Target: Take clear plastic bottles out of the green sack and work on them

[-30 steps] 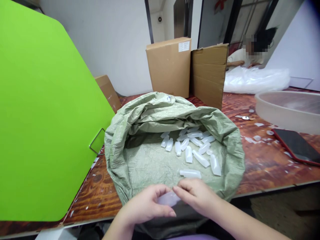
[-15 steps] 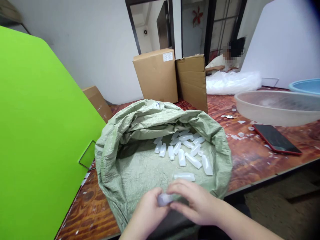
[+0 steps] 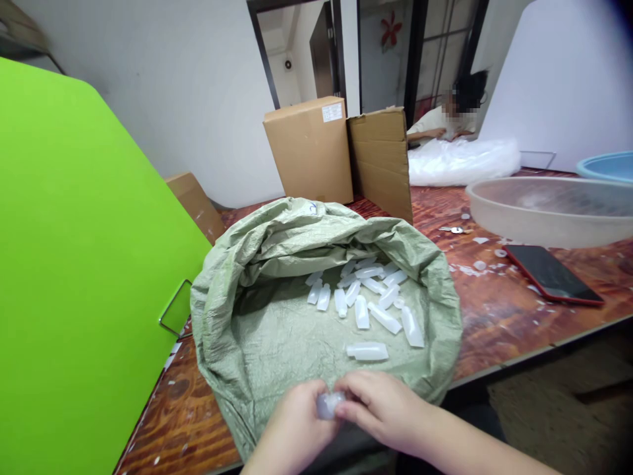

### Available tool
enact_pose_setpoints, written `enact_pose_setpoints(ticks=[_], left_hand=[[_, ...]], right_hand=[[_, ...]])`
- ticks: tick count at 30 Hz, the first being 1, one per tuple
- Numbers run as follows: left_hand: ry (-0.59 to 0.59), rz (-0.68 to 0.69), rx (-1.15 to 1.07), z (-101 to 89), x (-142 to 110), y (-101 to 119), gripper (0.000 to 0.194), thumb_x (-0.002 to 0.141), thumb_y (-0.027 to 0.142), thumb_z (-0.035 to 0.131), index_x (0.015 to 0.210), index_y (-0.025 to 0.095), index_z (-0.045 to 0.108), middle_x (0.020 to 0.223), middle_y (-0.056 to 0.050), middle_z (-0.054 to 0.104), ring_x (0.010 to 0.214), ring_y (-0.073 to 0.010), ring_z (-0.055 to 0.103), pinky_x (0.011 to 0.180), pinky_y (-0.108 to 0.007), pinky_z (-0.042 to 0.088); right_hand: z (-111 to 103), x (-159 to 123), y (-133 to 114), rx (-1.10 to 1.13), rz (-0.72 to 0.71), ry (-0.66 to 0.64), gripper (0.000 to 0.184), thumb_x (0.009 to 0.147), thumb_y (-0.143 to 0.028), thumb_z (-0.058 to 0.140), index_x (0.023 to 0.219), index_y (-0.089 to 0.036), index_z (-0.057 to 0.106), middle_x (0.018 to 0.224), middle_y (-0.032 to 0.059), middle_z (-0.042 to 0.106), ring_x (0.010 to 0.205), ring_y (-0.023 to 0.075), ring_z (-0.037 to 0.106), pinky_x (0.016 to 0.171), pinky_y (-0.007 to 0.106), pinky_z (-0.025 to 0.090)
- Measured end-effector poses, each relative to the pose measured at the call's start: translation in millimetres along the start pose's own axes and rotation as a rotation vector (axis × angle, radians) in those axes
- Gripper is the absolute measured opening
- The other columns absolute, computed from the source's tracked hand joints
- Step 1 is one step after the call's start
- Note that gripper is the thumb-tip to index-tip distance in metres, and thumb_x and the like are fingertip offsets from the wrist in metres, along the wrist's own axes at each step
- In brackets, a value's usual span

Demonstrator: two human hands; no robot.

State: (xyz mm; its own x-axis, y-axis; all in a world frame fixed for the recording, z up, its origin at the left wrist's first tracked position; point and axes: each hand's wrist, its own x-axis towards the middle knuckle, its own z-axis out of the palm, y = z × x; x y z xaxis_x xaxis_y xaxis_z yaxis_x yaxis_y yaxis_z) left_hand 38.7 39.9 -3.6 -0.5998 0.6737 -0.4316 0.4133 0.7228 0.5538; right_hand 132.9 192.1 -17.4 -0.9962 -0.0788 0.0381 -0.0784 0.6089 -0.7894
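Note:
Over the near edge of a green woven sack [image 3: 277,349], my left hand [image 3: 299,419] is closed around a small translucent white plastic tube [image 3: 326,405]. My right hand [image 3: 383,409] pinches the other end of it with thumb and fingers. Most of this piece is hidden inside the hands. Inside the sack, several similar white tubes [image 3: 361,312] lie scattered toward the back right. One tube [image 3: 368,351] rests apart from the others, just beyond my right hand. The sack's rim is rolled down all around.
A green board [image 3: 89,264] stands at left. Cardboard boxes [image 3: 309,152] are behind the sack. On the right lie a phone [image 3: 554,274], keys [image 3: 453,230], white scraps and a translucent basin [image 3: 548,221]. A co-worker [image 3: 445,122] sits behind a plastic bag [image 3: 462,161].
Both hands have moved slightly down toward me. My right fingers have closed in on the tube's end, and the lone tube in the sack is now fully uncovered.

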Motion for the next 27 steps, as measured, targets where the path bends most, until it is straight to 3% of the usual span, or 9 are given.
enact_pose_setpoints(ticks=[2,6,10,12,14,16,20,23,27], left_hand=[[0.002,-0.017,-0.017,0.6,0,1,0.023,0.068,0.038,0.054,0.067,0.015,0.053,0.062,-0.001,0.056,0.059,-0.0138,0.049,0.053,-0.023,0.029],[-0.001,-0.015,-0.044,-2.6,-1,5,0.014,0.063,0.027,0.054,0.070,0.016,0.056,0.068,-0.002,0.060,0.065,-0.0151,0.052,0.056,-0.023,0.031],[0.033,-0.039,0.084,-2.0,-1,5,0.016,0.066,0.029,0.048,0.065,0.015,0.055,0.063,-0.003,0.059,0.060,-0.0158,0.051,0.052,-0.024,0.027],[0.004,-0.029,0.002,-1.3,-2,4,0.018,0.067,0.028,0.047,0.068,0.015,0.058,0.064,-0.003,0.061,0.060,-0.0153,0.051,0.051,-0.023,0.029],[-0.047,-0.006,-0.137,-2.5,-3,5,0.017,0.065,0.025,0.050,0.072,0.014,0.061,0.069,-0.002,0.064,0.064,-0.0156,0.054,0.054,-0.022,0.034],[-0.106,0.000,-0.216,-4.8,-6,9,0.020,0.062,0.024,0.052,0.075,0.015,0.064,0.073,-0.002,0.066,0.069,-0.0171,0.057,0.054,-0.020,0.036],[-0.132,0.058,-0.041,-4.1,-10,19,0.023,0.064,0.028,0.049,0.071,0.014,0.066,0.069,-0.005,0.066,0.064,-0.0189,0.058,0.048,-0.022,0.033],[-0.088,0.114,-0.014,1.2,-8,23,0.025,0.070,0.027,0.043,0.074,0.016,0.066,0.074,-0.005,0.067,0.066,-0.0193,0.060,0.052,-0.023,0.036],[-0.001,0.111,0.013,4.0,1,25,0.023,0.073,0.024,0.041,0.074,0.018,0.064,0.078,-0.006,0.067,0.069,-0.0202,0.060,0.058,-0.027,0.038]], right_hand=[[4,1,1,0.035,0.068,0.060,0.030,0.086,-0.041,0.040,0.089,-0.016,0.058,0.080,0.0045,0.060,0.073,0.0153,0.055,0.065,0.027,0.042],[9,1,1,-0.055,-0.154,0.082,0.033,0.086,-0.035,0.043,0.116,-0.022,0.048,0.106,0.0069,0.055,0.093,0.0171,0.052,0.078,0.029,0.041],[14,4,2,-0.040,-0.033,0.074,0.030,0.086,-0.042,0.039,0.083,-0.017,0.056,0.070,0.0019,0.056,0.066,0.0138,0.050,0.059,0.026,0.038],[15,6,3,-0.065,-0.059,0.130,0.032,0.085,-0.045,0.040,0.083,-0.017,0.055,0.073,0.0032,0.056,0.069,0.0148,0.051,0.061,0.027,0.038],[14,8,4,-0.177,-0.218,0.216,0.034,0.083,-0.044,0.042,0.097,-0.016,0.054,0.089,0.0071,0.058,0.080,0.0179,0.051,0.069,0.031,0.039],[11,12,4,-0.331,-0.416,0.295,0.035,0.082,-0.044,0.043,0.097,-0.016,0.055,0.088,0.0083,0.058,0.079,0.0188,0.050,0.068,0.033,0.038],[13,23,4,-0.457,-0.667,0.397,0.031,0.076,-0.036,0.036,0.053,-0.017,0.043,0.049,0.0016,0.039,0.049,0.0128,0.029,0.048,0.031,0.023],[21,28,5,-0.336,-0.549,0.427,0.025,0.073,-0.027,0.034,0.050,-0.017,0.034,0.047,0.0009,0.035,0.048,0.0120,0.025,0.048,0.031,0.021],[22,27,10,-0.210,-0.332,0.347,0.032,0.083,-0.029,0.030,0.053,-0.017,0.035,0.051,0.0006,0.038,0.051,0.0115,0.032,0.051,0.029,0.025]])
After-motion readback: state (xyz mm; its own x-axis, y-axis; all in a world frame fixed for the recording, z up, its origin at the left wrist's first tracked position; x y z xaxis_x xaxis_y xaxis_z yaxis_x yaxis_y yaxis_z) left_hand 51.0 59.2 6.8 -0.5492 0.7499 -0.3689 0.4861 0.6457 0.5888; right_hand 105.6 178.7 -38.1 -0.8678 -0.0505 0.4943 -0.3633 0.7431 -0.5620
